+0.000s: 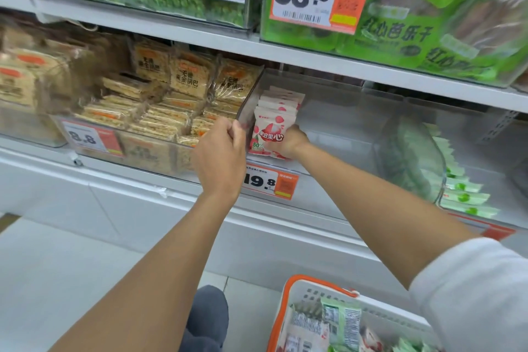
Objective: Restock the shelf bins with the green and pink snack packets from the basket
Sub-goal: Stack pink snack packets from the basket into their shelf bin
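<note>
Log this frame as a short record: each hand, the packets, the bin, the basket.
left: left hand grips the left wall of the clear bin
right: right hand holds the pink packets from behind
pink packets: upright in a row at the left end of the clear bin
green packets: stacked to the right of the clear bin
basket: low on the person's right, holds more packets
</note>
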### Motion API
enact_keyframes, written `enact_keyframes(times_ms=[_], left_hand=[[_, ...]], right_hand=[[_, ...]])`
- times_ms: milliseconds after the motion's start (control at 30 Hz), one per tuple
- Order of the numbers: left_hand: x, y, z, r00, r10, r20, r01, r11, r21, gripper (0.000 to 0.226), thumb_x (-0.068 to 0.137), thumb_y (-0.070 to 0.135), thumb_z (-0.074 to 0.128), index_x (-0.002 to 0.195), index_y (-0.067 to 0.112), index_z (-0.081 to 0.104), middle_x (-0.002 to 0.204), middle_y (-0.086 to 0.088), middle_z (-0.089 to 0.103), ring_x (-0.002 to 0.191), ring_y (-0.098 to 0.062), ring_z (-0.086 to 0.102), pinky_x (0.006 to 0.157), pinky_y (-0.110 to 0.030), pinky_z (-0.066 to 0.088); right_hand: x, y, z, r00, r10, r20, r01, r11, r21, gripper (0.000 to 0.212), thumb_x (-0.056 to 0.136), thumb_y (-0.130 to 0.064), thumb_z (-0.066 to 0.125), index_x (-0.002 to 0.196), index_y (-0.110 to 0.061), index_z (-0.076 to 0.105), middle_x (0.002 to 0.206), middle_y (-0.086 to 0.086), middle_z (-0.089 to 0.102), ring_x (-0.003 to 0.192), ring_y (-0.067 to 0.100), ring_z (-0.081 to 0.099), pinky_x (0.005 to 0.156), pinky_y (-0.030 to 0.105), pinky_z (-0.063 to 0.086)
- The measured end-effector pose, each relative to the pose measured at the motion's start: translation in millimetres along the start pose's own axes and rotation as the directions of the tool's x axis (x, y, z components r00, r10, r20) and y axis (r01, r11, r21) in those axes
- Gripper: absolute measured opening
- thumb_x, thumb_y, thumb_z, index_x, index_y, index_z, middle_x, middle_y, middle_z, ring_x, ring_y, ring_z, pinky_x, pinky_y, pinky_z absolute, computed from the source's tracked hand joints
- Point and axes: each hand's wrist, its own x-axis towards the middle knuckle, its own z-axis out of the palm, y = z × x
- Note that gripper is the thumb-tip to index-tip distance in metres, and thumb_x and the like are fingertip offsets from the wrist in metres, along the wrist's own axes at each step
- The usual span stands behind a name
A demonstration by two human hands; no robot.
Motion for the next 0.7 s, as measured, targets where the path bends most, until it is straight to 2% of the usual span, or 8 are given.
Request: enact_keyframes(times_ms=[167, 233, 300, 400, 467, 567, 633, 700], left_hand=[[-1, 0, 3, 1.0, -0.004, -0.006, 0.004, 1.0, -0.011, 0.037, 0.102, 0.033, 0.039, 0.071, 0.015, 0.048, 0.056, 0.004, 0.045, 0.05, -0.014, 0.038, 0.046, -0.032, 0.02], [-5, 0, 3, 1.0, 0.0, -0.013, -0.001, 1.0, -0.031, 0.038, 0.102, 0.032, 0.039, 0.069, 0.014, 0.048, 0.057, 0.002, 0.047, 0.053, -0.017, 0.041, 0.046, -0.032, 0.021], [-11, 5, 1, 1.0, -0.004, -0.013, 0.003, 0.999, -0.043, 0.039, 0.102, 0.031, 0.039, 0.067, 0.015, 0.046, 0.057, 0.002, 0.047, 0.053, -0.017, 0.041, 0.046, -0.032, 0.022], [-25, 23, -3, 0.998, 0.036, 0.046, -0.032, 0.997, -0.074, 0.036, 0.102, 0.031, 0.041, 0.068, 0.018, 0.047, 0.058, 0.004, 0.049, 0.052, -0.014, 0.043, 0.046, -0.031, 0.023], [-40, 39, -4, 0.985, 0.101, 0.137, -0.084, 0.989, -0.124, 0.031, 0.1, 0.031, 0.044, 0.072, 0.019, 0.051, 0.061, 0.004, 0.055, 0.056, -0.017, 0.049, 0.05, -0.033, 0.031], [-73, 59, 0, 0.923, 0.153, 0.352, -0.104, 0.982, -0.155, 0.029, 0.098, 0.03, 0.045, 0.071, 0.02, 0.05, 0.062, 0.002, 0.055, 0.062, -0.024, 0.051, 0.057, -0.036, 0.036], [-96, 66, 3, 0.855, 0.121, 0.505, -0.095, 0.993, -0.077, 0.03, 0.096, 0.03, 0.045, 0.069, 0.018, 0.049, 0.064, 0.001, 0.054, 0.065, -0.025, 0.051, 0.058, -0.035, 0.037], [-117, 61, 9, 0.754, 0.051, 0.655, -0.102, 0.994, 0.041, 0.026, 0.095, 0.029, 0.047, 0.071, 0.018, 0.053, 0.07, 0.001, 0.058, 0.071, -0.026, 0.055, 0.061, -0.032, 0.041]], right_hand=[[-11, 8, -14, 0.999, 0.038, 0.015, -0.039, 0.998, 0.042, 0.044, 0.082, -0.034, 0.075, 0.117, -0.015, 0.058, 0.123, 0.004, 0.063, 0.113, 0.024, 0.06, 0.094, 0.032, 0.05], [-20, 10, -22, 0.998, 0.062, 0.021, -0.062, 0.998, 0.027, 0.03, 0.084, -0.035, 0.073, 0.099, -0.017, 0.055, 0.105, 0.002, 0.061, 0.101, 0.022, 0.06, 0.079, 0.029, 0.051], [-32, 12, -31, 0.998, 0.062, -0.003, -0.062, 0.998, 0.02, 0.029, 0.084, -0.037, 0.073, 0.084, -0.016, 0.052, 0.09, 0.0, 0.055, 0.09, 0.02, 0.055, 0.067, 0.026, 0.045], [-62, 20, -48, 0.989, -0.03, -0.144, 0.023, 0.999, -0.049, 0.026, 0.087, -0.03, 0.069, 0.101, -0.008, 0.063, 0.094, 0.003, 0.059, 0.092, 0.021, 0.056, 0.077, 0.03, 0.047], [-91, 32, -60, 0.95, -0.156, -0.27, 0.135, 0.986, -0.096, 0.013, 0.086, -0.02, 0.065, 0.098, -0.014, 0.065, 0.094, 0.003, 0.064, 0.094, 0.024, 0.061, 0.079, 0.03, 0.046], [-143, 53, -75, 0.847, -0.353, -0.397, 0.296, 0.934, -0.2, 0.008, 0.083, -0.012, 0.057, 0.084, -0.016, 0.064, 0.076, -0.006, 0.054, 0.08, 0.02, 0.057, 0.07, 0.033, 0.044], [-176, 78, -76, 0.833, -0.373, -0.408, 0.311, 0.927, -0.211, 0.008, 0.083, -0.012, 0.056, 0.082, -0.016, 0.062, 0.074, -0.008, 0.051, 0.074, 0.018, 0.053, 0.066, 0.034, 0.043], [-203, 115, -68, 0.873, -0.337, -0.353, 0.282, 0.939, -0.198, 0.008, 0.082, -0.011, 0.057, 0.081, -0.016, 0.063, 0.075, -0.006, 0.055, 0.075, 0.021, 0.057, 0.067, 0.035, 0.045]])
